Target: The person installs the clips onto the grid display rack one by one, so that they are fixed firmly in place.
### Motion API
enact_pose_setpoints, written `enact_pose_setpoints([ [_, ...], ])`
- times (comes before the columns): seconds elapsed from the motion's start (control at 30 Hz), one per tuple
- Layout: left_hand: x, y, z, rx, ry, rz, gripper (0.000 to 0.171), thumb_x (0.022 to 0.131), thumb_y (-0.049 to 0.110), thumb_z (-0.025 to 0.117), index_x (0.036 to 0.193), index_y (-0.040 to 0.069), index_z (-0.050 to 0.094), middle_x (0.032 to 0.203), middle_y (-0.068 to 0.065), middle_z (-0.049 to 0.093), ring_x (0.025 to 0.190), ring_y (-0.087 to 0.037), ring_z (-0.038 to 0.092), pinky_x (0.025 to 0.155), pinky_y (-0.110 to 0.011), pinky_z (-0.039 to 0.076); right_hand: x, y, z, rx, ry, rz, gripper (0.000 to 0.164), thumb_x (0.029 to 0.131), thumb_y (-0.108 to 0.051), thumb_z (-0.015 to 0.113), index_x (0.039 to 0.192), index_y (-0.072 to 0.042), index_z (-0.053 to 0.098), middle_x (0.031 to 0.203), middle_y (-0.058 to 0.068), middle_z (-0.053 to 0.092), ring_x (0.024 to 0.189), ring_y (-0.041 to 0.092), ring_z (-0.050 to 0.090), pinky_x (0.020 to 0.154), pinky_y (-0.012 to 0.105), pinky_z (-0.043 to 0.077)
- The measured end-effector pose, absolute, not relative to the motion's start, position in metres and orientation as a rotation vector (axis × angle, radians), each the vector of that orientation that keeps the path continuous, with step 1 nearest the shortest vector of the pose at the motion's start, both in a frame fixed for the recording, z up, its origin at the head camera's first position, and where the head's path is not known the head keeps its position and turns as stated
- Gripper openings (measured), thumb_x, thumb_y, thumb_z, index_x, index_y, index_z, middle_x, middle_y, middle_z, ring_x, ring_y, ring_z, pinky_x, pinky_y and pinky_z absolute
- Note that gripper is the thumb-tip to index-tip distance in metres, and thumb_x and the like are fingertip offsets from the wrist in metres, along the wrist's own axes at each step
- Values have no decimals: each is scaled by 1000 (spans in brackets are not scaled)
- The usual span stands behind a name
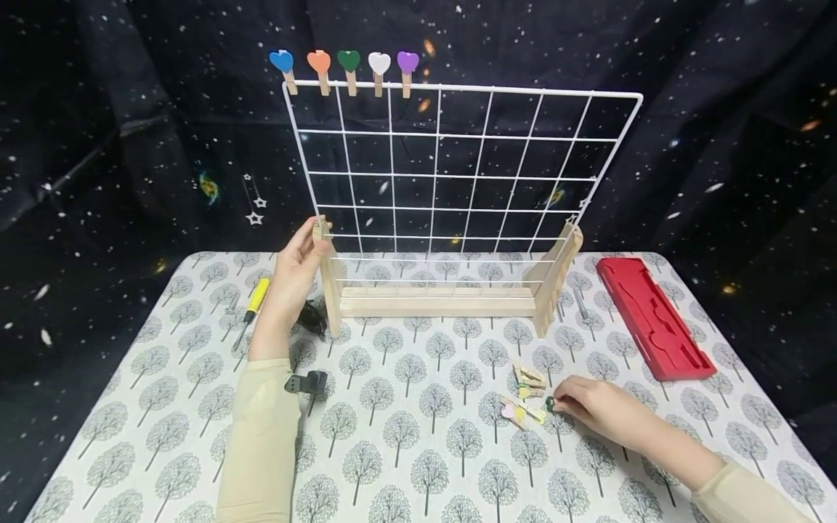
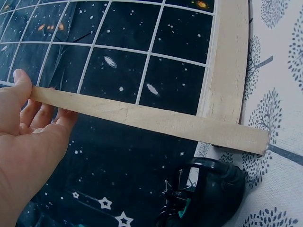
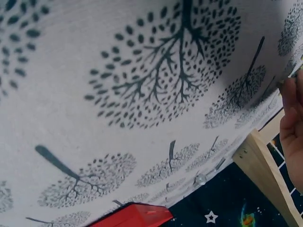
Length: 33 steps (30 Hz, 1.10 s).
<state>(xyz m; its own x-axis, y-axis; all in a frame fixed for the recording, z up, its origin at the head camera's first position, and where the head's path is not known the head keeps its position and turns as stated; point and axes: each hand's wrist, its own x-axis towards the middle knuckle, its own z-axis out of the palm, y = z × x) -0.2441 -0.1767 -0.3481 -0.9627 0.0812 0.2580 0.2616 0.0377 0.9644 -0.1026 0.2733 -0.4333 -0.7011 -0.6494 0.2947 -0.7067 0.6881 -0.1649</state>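
A white wire grid (image 1: 458, 174) stands in a wooden frame (image 1: 438, 305). Along the left of its top bar sit several heart clothespins: blue (image 1: 282, 61), orange (image 1: 319, 62), green (image 1: 349, 61), white (image 1: 379, 63) and purple (image 1: 408, 62). My left hand (image 1: 297, 272) grips the top of the frame's left upright (image 2: 142, 116), thumb on one side and fingers behind. At the front right, my right hand (image 1: 601, 408) pinches a dark green heart clothespin (image 1: 550, 404), mostly covered by the fingers. Just left of it lies a small pile of clothespins (image 1: 530, 381) with pale and yellow hearts.
A red molded tray (image 1: 654, 319) lies at the right of the table. On the left are a yellow-handled screwdriver (image 1: 258, 298) and a black object (image 2: 208, 189) beside the frame's foot. A dark star-patterned cloth (image 1: 131, 145) hangs behind the table.
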Motion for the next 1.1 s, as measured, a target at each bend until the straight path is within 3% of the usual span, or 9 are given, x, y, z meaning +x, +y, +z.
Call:
enact_pose_setpoints([
  [0.37, -246, -177, -346, -384, -2173, -2031, 51, 89, 25, 47, 136, 23, 28, 136, -3, 36, 125, -15, 32, 107, -36, 21, -96, 276, -423, 613, -2928, 952, 19, 88, -23, 50, 104, -17, 59, 84, -9, 59, 66, 2, 53, 56, 19, 47],
  [0.53, -247, -178, -348, -367, -2174, -2036, 51, 89, 25, 47, 136, 23, 28, 136, -2, 37, 125, -15, 32, 107, -36, 21, -92, 269, -426, 664, -2873, 1009, 16, 82, -21, 59, 97, -18, 64, 86, -11, 59, 66, 2, 52, 60, 20, 47],
  [0.7, -250, -180, -355, -364, -2182, -2029, 52, 87, 30, 48, 135, 27, 28, 135, 2, 38, 125, -13, 33, 107, -35, 21, -88, 266, -431, 821, -2756, 954, 15, 74, -18, 68, 89, -19, 65, 76, -16, 54, 63, -2, 48, 51, 15, 44],
  [0.77, -252, -180, -357, -368, -2180, -2024, 52, 87, 31, 48, 135, 27, 28, 135, 2, 39, 124, -12, 34, 107, -34, 22, -90, 270, -432, 901, -2708, 903, 16, 74, -16, 68, 90, -17, 65, 79, -14, 58, 66, -2, 50, 53, 16, 46],
  [0.93, -257, -182, -363, -376, -2168, -2012, 53, 86, 33, 49, 135, 27, 29, 135, 2, 39, 124, -11, 35, 106, -33, 24, -107, 264, -393, 1005, -2635, 645, 22, 74, -7, 64, 96, -8, 64, 93, -2, 64, 79, 10, 59, 72, 18, 49],
  [1.1, -257, -182, -364, -354, -2181, -2021, 53, 86, 34, 50, 134, 30, 29, 134, 4, 40, 123, -11, 35, 106, -33, 23, -140, 247, -332, 1033, -2522, 566, 21, 77, -3, 60, 96, -8, 65, 97, 2, 63, 86, 17, 59, 80, 14, 45],
])
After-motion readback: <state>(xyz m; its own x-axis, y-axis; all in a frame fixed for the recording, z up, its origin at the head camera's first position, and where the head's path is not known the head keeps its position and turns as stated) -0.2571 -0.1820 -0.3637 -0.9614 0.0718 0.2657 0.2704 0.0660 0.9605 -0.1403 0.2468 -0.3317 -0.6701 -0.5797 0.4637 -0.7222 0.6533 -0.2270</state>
